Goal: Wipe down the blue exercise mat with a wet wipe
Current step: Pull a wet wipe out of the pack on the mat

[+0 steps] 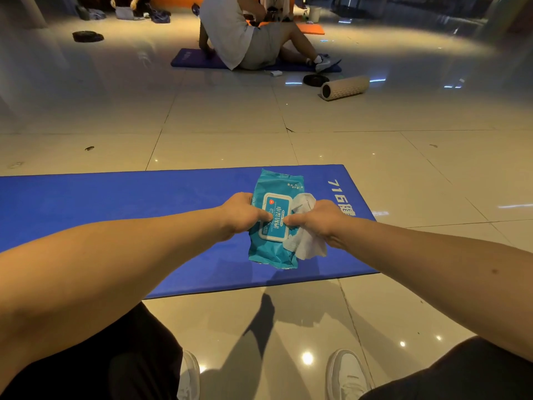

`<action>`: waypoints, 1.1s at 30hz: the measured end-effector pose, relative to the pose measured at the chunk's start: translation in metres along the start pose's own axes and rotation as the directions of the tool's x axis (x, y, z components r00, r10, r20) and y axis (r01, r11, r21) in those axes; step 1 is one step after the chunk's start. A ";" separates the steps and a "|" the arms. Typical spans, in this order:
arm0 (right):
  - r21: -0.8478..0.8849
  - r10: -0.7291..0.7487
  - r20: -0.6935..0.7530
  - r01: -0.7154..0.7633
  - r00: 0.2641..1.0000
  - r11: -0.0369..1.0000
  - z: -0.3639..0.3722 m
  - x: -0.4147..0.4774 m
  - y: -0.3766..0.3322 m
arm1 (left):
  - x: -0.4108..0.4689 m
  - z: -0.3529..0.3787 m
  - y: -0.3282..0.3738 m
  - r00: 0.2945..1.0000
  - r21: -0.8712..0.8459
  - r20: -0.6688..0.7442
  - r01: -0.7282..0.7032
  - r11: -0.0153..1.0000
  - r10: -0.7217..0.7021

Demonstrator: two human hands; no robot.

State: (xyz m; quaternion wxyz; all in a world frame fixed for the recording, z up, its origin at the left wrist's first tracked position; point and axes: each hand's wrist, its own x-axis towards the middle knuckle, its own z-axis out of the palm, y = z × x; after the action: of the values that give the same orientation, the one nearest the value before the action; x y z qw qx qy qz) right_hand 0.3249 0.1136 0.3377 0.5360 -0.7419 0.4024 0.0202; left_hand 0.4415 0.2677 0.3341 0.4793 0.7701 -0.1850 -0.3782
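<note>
1. Mat (pixel 115 203): blue, flat on the tiled floor (pixel 403 168), running left to right in front of the wearer; its right end is in view.
2. Pack (pixel 271 252): teal wet-wipe pack, held over the right part of the mat.
3. Left hand (pixel 240 212): fingers curled round the pack's left edge, thumb on the lid (pixel 274 203).
4. Right hand (pixel 320 219): clutches a crumpled white wipe (pixel 307 243) at the pack's right side, thumb also pressing the lid.
5. Risks:
   - The wipe is bunched and would likely clean in a narrow streak unless spread.
   - Its loose tail hangs beside the lid and could catch under the flap.
   - A lid not pressed fully home would let the contents dry.
   - A pack set down on the mat would block the strokes.
6. Writing:
   - White "716" (pixel 340 192) on the mat's right end, followed by a partly hidden character.
   - Chinese characters on the lid label, too small to read.
   - A red badge (pixel 270 201) at the label's far-left corner.
</note>
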 end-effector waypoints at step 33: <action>0.270 0.561 -0.295 -0.496 0.773 0.825 -0.173 0.030 0.288 | 0.096 0.350 -0.051 0.971 0.444 0.222 -0.021 0.896 -0.087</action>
State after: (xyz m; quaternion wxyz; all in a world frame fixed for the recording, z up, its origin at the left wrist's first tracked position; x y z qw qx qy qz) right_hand 0.0977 -0.0736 0.1728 0.4887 -0.5381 0.6868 -0.0024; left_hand 0.2333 0.0206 0.1611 0.2594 0.8114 -0.3088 -0.4230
